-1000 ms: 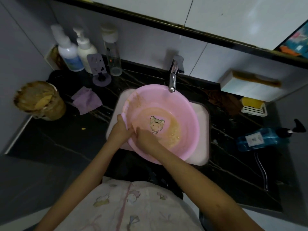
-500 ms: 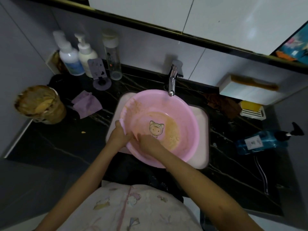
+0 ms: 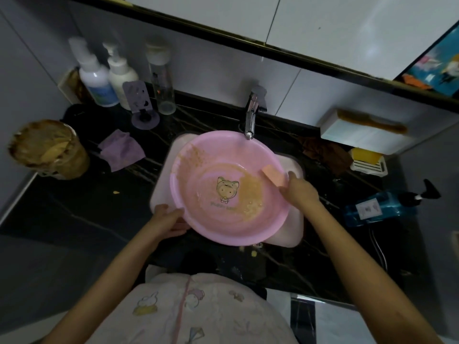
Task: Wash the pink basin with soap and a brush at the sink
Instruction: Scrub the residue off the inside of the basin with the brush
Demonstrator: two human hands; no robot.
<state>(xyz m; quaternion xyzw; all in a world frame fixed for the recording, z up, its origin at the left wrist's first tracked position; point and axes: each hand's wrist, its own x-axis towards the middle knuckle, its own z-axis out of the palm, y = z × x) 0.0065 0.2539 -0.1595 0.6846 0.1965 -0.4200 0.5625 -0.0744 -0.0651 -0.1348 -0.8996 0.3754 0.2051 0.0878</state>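
Head view: the pink basin [image 3: 223,155] sat in the white sink [image 3: 295,219], just under the tap [image 3: 250,117], with both hands on it.

The basin was round and shallow, tilted slightly toward the near side, with a cartoon animal print [image 3: 226,188] at the middle of its floor. Brown smears [image 3: 250,191] covered the floor right of the print and streaked the far-left wall. The left hand [image 3: 166,220] gripped the near-left rim, thumb over the edge and fingers curled beneath. The right hand [image 3: 299,188] reached over the right rim and pinched an orange block [image 3: 273,176] against the inner wall; whether it was soap or sponge could not be told. On the dark marbled desk [image 3: 74,207] a purple cloth [image 3: 121,150] lay to the left and a blue bottle [image 3: 380,209] lay on its side to the right.
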